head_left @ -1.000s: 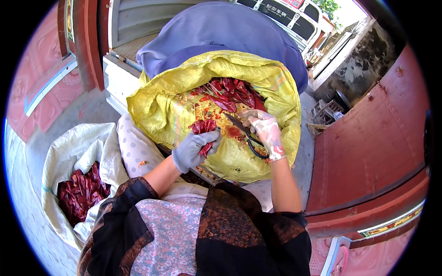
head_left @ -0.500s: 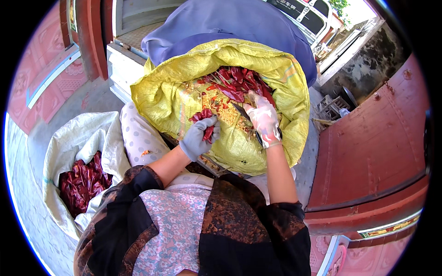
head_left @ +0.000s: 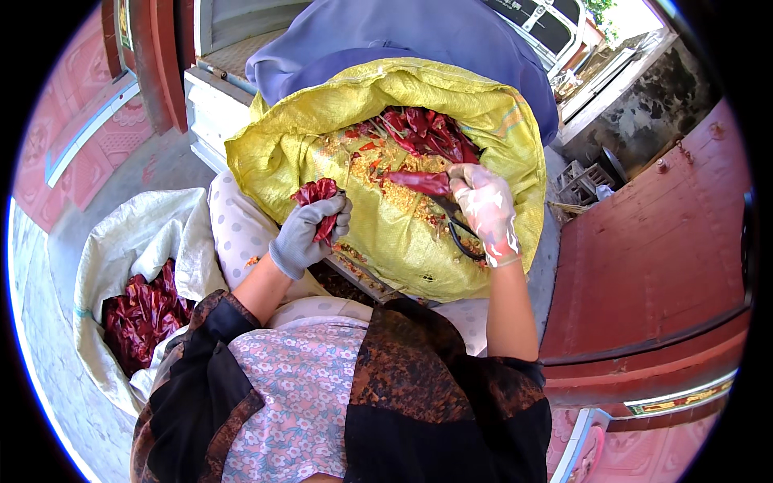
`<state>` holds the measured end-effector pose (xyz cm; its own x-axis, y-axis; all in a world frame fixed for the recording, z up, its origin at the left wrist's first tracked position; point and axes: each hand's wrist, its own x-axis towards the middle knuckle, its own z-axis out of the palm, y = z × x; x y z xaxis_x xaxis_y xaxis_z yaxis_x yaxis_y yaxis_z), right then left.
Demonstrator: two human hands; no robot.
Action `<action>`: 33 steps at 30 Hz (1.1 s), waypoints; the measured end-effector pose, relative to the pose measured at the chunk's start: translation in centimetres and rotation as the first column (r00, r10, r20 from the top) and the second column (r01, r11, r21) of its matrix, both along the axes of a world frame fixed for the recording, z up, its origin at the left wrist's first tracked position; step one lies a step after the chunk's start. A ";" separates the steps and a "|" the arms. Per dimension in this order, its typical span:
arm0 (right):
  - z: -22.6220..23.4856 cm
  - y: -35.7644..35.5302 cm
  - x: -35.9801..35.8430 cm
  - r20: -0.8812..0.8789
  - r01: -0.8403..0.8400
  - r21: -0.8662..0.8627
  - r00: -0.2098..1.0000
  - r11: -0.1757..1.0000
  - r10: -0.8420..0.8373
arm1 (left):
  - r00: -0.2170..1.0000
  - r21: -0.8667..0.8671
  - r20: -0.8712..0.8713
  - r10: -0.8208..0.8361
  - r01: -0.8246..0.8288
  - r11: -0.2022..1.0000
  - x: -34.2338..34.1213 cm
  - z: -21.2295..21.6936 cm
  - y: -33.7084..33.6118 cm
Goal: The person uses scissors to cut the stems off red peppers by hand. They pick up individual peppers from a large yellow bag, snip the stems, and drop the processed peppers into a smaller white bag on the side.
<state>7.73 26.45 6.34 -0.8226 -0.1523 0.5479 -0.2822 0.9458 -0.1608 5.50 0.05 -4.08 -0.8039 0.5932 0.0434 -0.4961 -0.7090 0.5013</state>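
Note:
My left hand (head_left: 304, 235), in a grey glove, is closed around a small bunch of dried red chili peppers (head_left: 314, 191) at the near left of an open yellow woven sack (head_left: 278, 165). In a white-and-pink glove, my right hand (head_left: 486, 208) pinches one long dried chili pepper (head_left: 420, 183) by its right end. Black-handled scissors (head_left: 462, 238) hang from the same hand, a handle loop below the palm and the blades partly behind the chili. Inside the sack, whole dried chilies (head_left: 435, 135) lie at the back, with yellow seeds and red bits (head_left: 372, 167) in front.
A white sack (head_left: 101, 233) of dried red chilies stands at the left. Behind the yellow sack is a large blue cloth-covered bulk (head_left: 386, 28). A red metal door (head_left: 644, 258) stands at the right, near a stained wall (head_left: 636, 109) and a small wooden crate (head_left: 578, 187).
My right hand has drawn back from the pile toward the right and now holds up a chili. My left hand has moved left and slightly nearer with its bunch.

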 end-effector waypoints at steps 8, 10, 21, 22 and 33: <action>2.3 -5.9 4.0 0.034 -0.202 0.325 0.979 0.924 0.203 | 0.832 -0.377 -0.553 0.043 -0.296 0.878 1.1 4.9 2.8; 1.5 -6.4 3.7 0.006 -0.271 0.194 0.961 0.943 0.275 | 0.832 -0.387 -0.554 -0.040 -0.214 0.897 1.3 5.5 3.0; 0.3 -7.4 4.9 -0.068 -0.409 -0.265 0.911 0.873 0.407 | 0.759 -0.445 -0.633 -0.155 -0.192 0.875 0.6 4.6 2.7; 0.3 -7.6 4.9 -0.041 -0.392 -0.380 0.912 0.838 0.408 | 0.768 -0.469 -0.616 -0.177 -0.177 0.866 0.7 4.7 2.7; 1.0 -7.9 5.0 0.071 -0.255 0.182 0.967 0.950 0.246 | 0.738 -0.497 -0.661 -0.134 -0.297 0.816 1.1 4.0 2.6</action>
